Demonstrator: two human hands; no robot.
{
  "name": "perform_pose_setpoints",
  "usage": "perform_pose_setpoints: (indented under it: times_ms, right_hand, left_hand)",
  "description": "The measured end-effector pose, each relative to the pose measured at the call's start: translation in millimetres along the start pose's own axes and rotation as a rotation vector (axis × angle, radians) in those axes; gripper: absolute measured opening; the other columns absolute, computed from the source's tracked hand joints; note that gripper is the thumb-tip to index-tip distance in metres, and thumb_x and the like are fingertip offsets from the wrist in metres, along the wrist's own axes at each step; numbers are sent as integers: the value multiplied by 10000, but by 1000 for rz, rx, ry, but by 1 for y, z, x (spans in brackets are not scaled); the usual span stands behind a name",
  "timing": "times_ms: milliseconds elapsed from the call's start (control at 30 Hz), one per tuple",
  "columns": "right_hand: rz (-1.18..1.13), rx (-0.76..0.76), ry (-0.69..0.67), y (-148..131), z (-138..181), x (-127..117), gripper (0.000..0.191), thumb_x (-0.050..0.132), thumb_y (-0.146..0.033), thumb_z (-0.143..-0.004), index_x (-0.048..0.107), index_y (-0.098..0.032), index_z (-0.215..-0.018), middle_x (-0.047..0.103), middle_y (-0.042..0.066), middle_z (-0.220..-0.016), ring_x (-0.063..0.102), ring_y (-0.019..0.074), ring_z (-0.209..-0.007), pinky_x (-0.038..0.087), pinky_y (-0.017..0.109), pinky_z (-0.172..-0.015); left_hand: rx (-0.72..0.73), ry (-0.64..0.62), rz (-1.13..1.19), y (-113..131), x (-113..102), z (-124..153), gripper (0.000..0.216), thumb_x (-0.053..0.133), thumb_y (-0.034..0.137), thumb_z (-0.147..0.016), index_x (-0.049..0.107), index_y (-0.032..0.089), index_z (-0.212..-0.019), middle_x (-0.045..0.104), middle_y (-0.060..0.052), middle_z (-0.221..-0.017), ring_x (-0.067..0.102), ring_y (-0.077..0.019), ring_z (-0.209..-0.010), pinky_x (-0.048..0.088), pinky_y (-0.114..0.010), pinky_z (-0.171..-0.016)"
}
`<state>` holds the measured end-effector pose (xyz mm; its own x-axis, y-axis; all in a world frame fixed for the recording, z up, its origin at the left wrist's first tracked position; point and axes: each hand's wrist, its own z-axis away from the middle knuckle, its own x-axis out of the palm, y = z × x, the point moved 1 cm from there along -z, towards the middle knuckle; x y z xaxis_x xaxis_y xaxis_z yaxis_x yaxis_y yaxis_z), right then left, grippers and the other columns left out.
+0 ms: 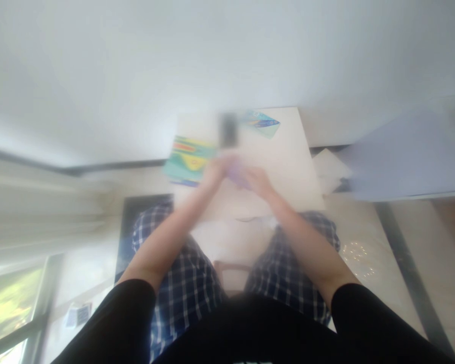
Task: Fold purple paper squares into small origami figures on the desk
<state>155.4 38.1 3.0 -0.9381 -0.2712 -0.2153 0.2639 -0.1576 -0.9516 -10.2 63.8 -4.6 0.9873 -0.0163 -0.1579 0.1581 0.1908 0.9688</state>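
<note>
Over the middle of a small white table, my left hand and my right hand meet around a flat pale purple piece. It looks like paper, but blur hides its exact kind and shape. My fingers appear closed on it from both sides. Just left of my left hand lies a green and yellow printed booklet or pack. A dark upright blurred object is beyond my hands, and beside it rests a blue printed sheet or packet.
A white wall rises behind the table. To the right is a large pale lavender panel, with a white pointed object near it. My legs in checked trousers flank the table's near side. A window is at lower left.
</note>
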Motion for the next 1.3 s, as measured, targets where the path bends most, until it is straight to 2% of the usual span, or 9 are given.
perform_pose_setpoints:
  times_ms: [200,367,533,633,733,867,1000,1200,1300]
  right_hand:
    - [15,21,-47,2,-2,0,604,600,-720,-786,746,-148,-912,763,64,-806,742,203,-696,608,267,-595]
    - [-77,29,-113,3,-2,-2,353,663,-489,-851,730,-181,-1010,779,63,-923,751,170,-743,635,277,-664]
    - [-138,72,-144,4,-3,-2,282,753,-255,-770,705,-170,-1035,778,60,-880,739,145,-687,640,272,-647]
    - [-208,48,-81,1,-3,-6,252,739,-272,-782,709,-154,-1003,779,76,-937,738,143,-710,648,286,-669]
    - [-252,23,-58,-3,-3,-11,270,741,-305,-782,709,-147,-998,775,86,-1003,737,144,-729,652,292,-675]
    - [-151,15,-48,-9,-1,-16,245,711,-307,-807,710,-144,-989,776,85,-978,735,148,-687,636,268,-620]
    - [-8,-39,-82,-17,1,-19,211,673,-301,-829,712,-136,-953,776,72,-841,677,128,-527,557,219,-483]
    - [29,-33,-192,-24,4,-19,317,621,-316,-857,654,-143,-1121,737,8,-688,519,75,-346,400,167,-314]
    - [-21,-6,-213,-23,5,-17,330,613,-275,-857,618,-146,-1160,713,-13,-649,565,89,-371,447,167,-345]
  left_hand:
    - [37,10,-198,7,-4,-2,174,615,188,-896,752,199,-1003,723,-75,-1226,607,-261,-1267,380,-419,-1157]
    - [50,16,-183,18,-7,3,155,630,192,-889,745,201,-993,738,-70,-1173,618,-259,-1237,410,-402,-1128]
    - [-14,37,-103,22,-6,3,200,585,333,-937,730,195,-948,757,-70,-1030,680,-249,-1102,519,-353,-992]
    - [-32,-99,-53,21,-5,3,267,636,451,-893,724,199,-891,758,-72,-918,702,-252,-1028,568,-343,-884]
    - [-49,-189,-42,18,-1,6,286,756,471,-781,723,193,-840,759,-78,-865,707,-262,-1012,577,-360,-869]
    - [-142,-138,80,12,6,11,364,770,527,-745,718,173,-811,764,-112,-901,723,-277,-977,589,-403,-851]
    - [-165,-183,211,4,5,10,370,776,497,-733,726,159,-874,752,-142,-1061,713,-277,-1039,581,-425,-896]
    - [-29,-72,34,8,-14,1,362,787,529,-707,745,197,-842,771,-93,-997,691,-298,-1101,587,-386,-900]
    - [-20,-25,-27,14,-18,1,357,763,547,-741,750,201,-825,768,-81,-860,720,-291,-1005,607,-354,-820]
